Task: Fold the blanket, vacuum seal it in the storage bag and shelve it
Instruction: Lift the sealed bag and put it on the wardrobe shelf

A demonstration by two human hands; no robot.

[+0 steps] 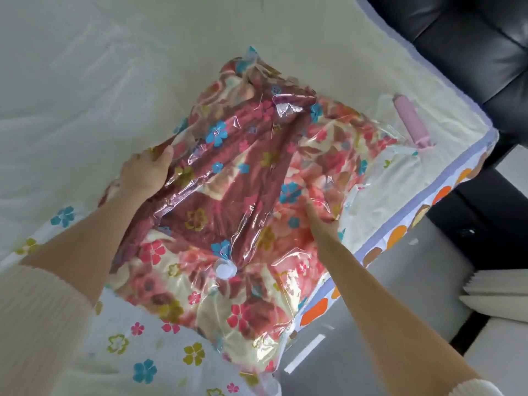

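A clear storage bag [228, 195] printed with small flowers lies on the bed, holding the folded red, pink and cream floral blanket [323, 164]. A round white valve [225, 270] sits on the bag's near face. My left hand [145, 170] grips the bag's left edge, fingers curled under it. At the right edge my right hand [321, 224] grips the bag with its fingers tucked beneath. The plastic is wrinkled and clings to the blanket.
A pink hand pump [410, 118] lies on the bed at the right, beyond the bag. The white bed cover [85, 81] spreads left and far. The mattress edge [405, 224] with orange spots runs on the right. A black padded headboard [471, 38] stands at the upper right.
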